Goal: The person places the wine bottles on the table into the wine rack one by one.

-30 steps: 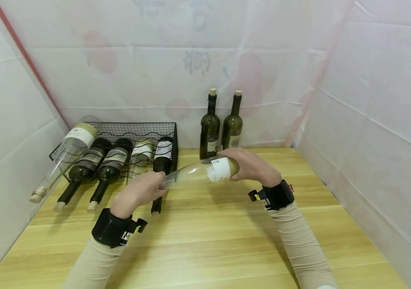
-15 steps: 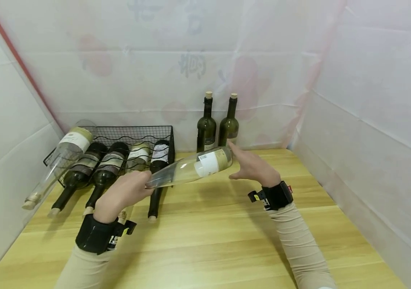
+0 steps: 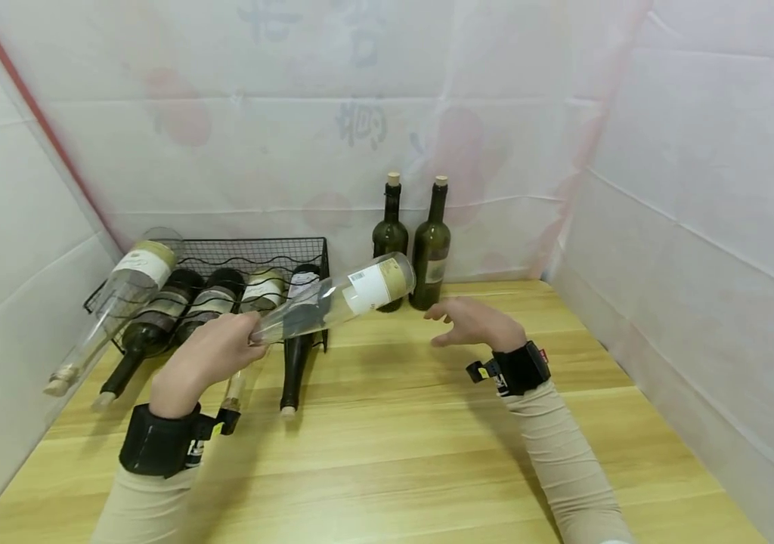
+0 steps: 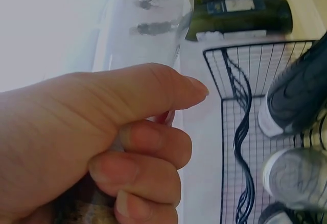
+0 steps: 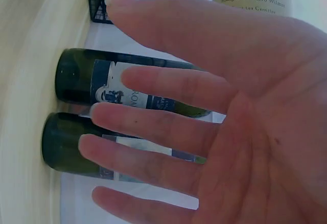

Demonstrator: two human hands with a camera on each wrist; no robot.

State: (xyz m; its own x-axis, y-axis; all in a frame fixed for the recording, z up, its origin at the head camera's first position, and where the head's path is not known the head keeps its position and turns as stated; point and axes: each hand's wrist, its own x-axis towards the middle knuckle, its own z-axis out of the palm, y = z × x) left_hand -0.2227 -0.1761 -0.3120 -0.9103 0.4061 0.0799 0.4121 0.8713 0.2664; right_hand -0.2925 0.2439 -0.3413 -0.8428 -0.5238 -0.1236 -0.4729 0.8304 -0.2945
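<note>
My left hand [image 3: 210, 351] grips a clear wine bottle [image 3: 375, 285] by its neck. The bottle slants, its labelled base up and to the right, overlapping the rack's right end in the head view. Up close in the left wrist view, curled fingers [image 4: 148, 175] wrap the neck and a cork [image 4: 92, 211] shows below them. Right of the bottle's base, my right hand [image 3: 478, 325] hangs above the table, apart from the bottle. Its fingers [image 5: 153, 117] are spread and hold nothing in the right wrist view.
A black wire rack [image 3: 258, 248] at the back left bears several corked bottles lying neck forward, among them a clear bottle [image 3: 145, 264] high at its left end and a dark bottle [image 3: 297, 370] at its right. Two green bottles [image 3: 390, 238] stand upright by the back curtain.
My right hand has let go of the clear bottle's base and its fingers have spread. My left hand has carried the bottle leftward, and its base has risen.
</note>
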